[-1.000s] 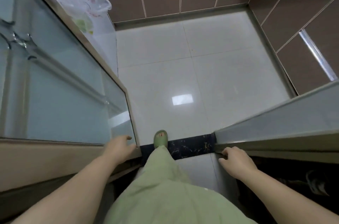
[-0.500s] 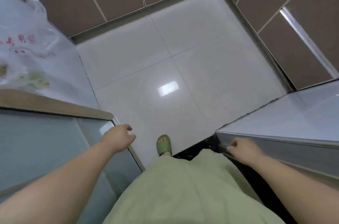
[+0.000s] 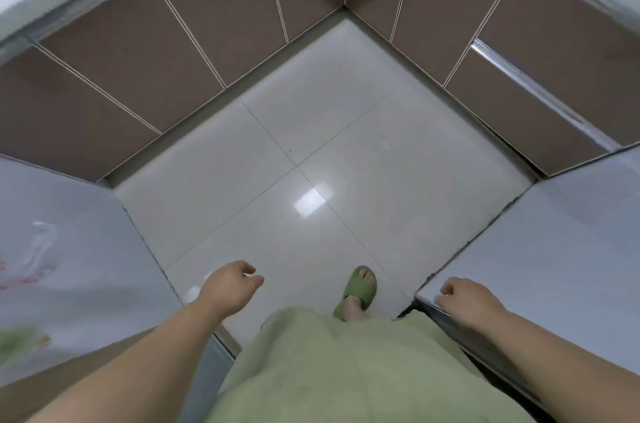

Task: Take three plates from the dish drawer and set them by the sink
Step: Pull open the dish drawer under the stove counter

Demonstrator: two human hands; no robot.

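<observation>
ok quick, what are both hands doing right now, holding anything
Left hand: loosely curled, empty, in the air above the floor.
Right hand: fingers resting on the grey panel's edge, no plate held.

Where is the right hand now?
Head view, lower right: the right hand rests on the near corner of the pale door panel, right of the green slipper.

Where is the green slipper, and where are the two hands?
green slipper [image 3: 360,287], head view, on its strap
left hand [image 3: 230,286], head view, back of the hand
right hand [image 3: 464,294], head view, back of the hand
</observation>
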